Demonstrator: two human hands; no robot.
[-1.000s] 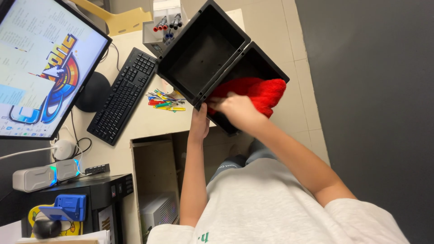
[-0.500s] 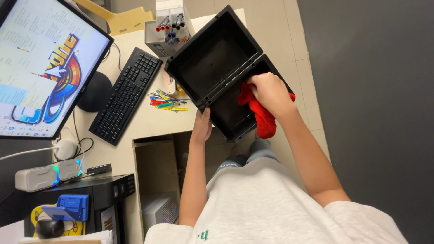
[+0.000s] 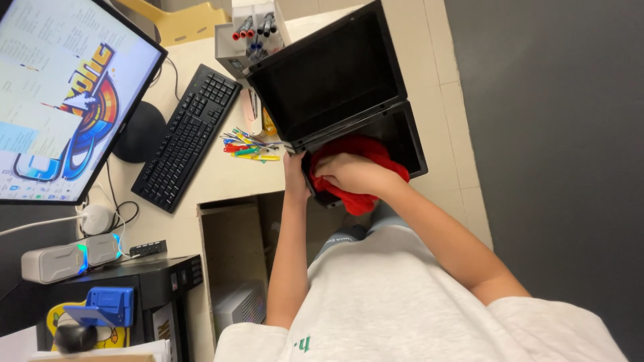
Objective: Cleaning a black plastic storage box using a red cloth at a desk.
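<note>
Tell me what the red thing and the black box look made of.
Red cloth: soft fabric, probably fleece or knit; it bunches and folds under the right hand.
Black box: likely rigid plastic, matte; flat straight walls, hardly any glare.

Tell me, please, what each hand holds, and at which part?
The right hand grips a bunched red cloth from above; the left hand holds the black box at its near corner.

1. The monitor (image 3: 64,100) is cut off by the left and top edges.
2. The red cloth (image 3: 359,201) is partly covered by the right hand (image 3: 352,175), so its full shape cannot be told.
3. The left hand (image 3: 295,177) grips the black case (image 3: 335,87) at its edge; its fingertips are hidden behind it.
4. The pens (image 3: 248,146) on the worktop (image 3: 221,177) are too small to tell apart.
5. The marker holder (image 3: 251,37) is partly hidden by the case.
</note>
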